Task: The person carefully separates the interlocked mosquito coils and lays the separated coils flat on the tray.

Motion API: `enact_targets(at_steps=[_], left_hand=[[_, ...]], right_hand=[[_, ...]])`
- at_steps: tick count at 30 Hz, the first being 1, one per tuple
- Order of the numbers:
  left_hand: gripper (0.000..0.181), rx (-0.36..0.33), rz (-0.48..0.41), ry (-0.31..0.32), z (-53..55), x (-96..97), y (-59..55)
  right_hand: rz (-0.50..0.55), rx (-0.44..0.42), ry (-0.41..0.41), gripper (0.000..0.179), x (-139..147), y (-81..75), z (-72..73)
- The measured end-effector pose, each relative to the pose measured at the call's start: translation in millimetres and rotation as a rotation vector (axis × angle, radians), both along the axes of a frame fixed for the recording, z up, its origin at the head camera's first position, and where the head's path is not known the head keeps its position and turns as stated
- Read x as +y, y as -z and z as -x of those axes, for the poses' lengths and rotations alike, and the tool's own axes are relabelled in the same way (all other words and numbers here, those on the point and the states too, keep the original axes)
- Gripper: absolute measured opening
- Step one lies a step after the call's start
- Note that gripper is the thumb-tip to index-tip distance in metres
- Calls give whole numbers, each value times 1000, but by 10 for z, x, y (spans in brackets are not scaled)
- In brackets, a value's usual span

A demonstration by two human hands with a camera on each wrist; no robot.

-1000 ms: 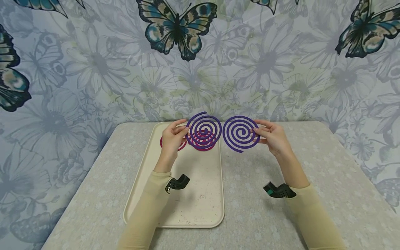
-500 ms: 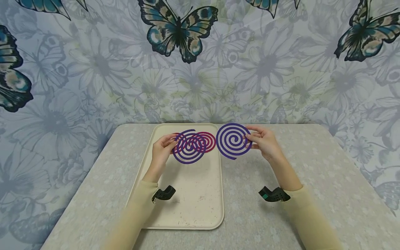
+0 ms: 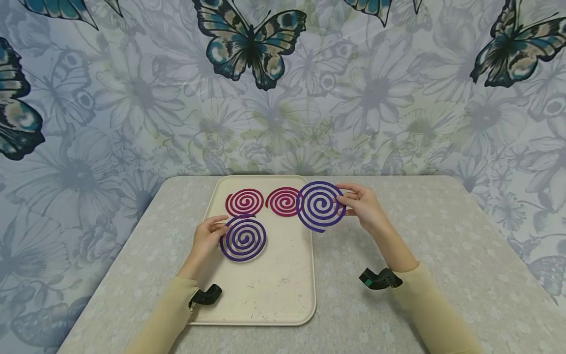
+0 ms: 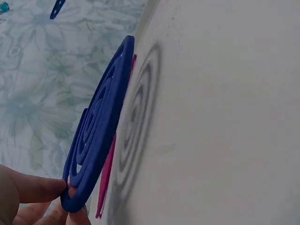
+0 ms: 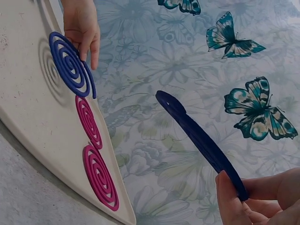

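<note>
My left hand [image 3: 206, 242] pinches the left edge of a purple spiral [image 3: 243, 239], held just above the cream tray. Its shadow on the tray shows beside it in the left wrist view, where the spiral [image 4: 98, 126] is seen nearly edge-on. With thumb and fingers, my right hand [image 3: 363, 206] grips a second purple spiral [image 3: 321, 206] by its right edge, raised over the tray's right rim. Two magenta spirals lie side by side at the far end of the tray: one on the left [image 3: 244, 202], the other on the right [image 3: 282, 201], partly covered by the right purple spiral in the head view.
The cream tray [image 3: 283, 295], with a low rim and small reddish specks, lies on a table with a pale patterned cloth [image 3: 376, 314]. Behind the table stands a floral wall covering [image 3: 283, 123] with printed butterflies. Dark camera mounts sit on both wrists.
My left hand has brought its purple spiral left, nearer and down towards the tray, uncovering the magenta spirals. The right hand has shifted left and slightly lower with its spiral.
</note>
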State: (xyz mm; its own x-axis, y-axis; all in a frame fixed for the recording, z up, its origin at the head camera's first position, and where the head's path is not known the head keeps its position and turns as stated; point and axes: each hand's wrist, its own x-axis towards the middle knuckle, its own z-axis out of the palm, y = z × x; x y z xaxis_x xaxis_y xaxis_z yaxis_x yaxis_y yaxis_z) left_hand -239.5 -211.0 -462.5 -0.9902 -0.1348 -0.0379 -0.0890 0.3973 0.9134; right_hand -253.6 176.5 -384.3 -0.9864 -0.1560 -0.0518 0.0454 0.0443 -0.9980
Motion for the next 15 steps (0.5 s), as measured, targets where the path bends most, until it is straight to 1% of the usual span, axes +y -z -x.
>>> enact_targets(at_steps=[4, 6, 12, 15], left_hand=[[34, -29, 15, -19, 11, -75, 71], [33, -16, 47, -44, 18, -94, 94], [29, 68, 237, -109, -7, -105, 123], [26, 93, 304, -159, -28, -109, 131]], right_hand=[[3, -6, -17, 41, -70, 47, -2], [-1, -11, -26, 42, -116, 75, -8], [-37, -31, -32, 39, -257, 185, -31], [-45, -31, -39, 38, -324, 251, -45]])
